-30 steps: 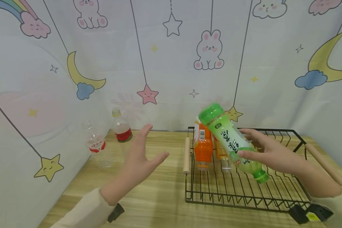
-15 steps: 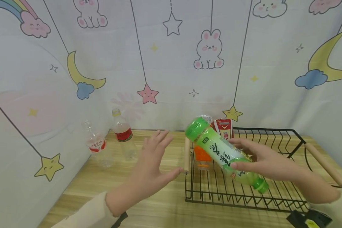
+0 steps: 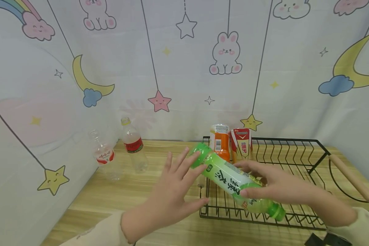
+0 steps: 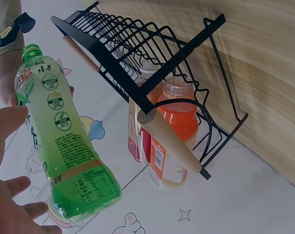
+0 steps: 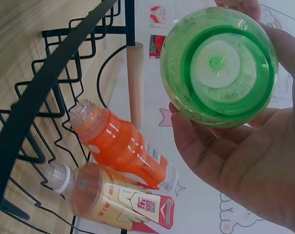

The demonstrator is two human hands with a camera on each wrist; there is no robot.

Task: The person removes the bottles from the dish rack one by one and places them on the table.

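My right hand [image 3: 279,186] grips a green-tea bottle [image 3: 221,176] near its capped end, thumb in front and fingers behind. The bottle slants over the black wire rack [image 3: 283,139], green base up to the left. My left hand [image 3: 172,194] is spread beside that base, and its fingers overlap it in the head view. Seen from the left wrist, the left thumb [image 4: 10,121] lies close along the bottle's side. From the right wrist the bottle appears end-on. Behind it an orange bottle [image 3: 221,147] and a red-and-yellow labelled bottle [image 5: 103,190] stand neck-down in the rack.
Two clear bottles stand on the wooden table [image 3: 89,205] at the left, one with a red-and-white label [image 3: 105,157], one with a dark red label [image 3: 134,146]. A wooden handle [image 3: 352,177] tops the rack's right side. A cartoon-print curtain [image 3: 184,68] hangs behind.
The green-tea bottle has moved left and down in my right hand. My left hand has shifted right towards its base, turning with fingers spread. The racked bottles show more fully now.
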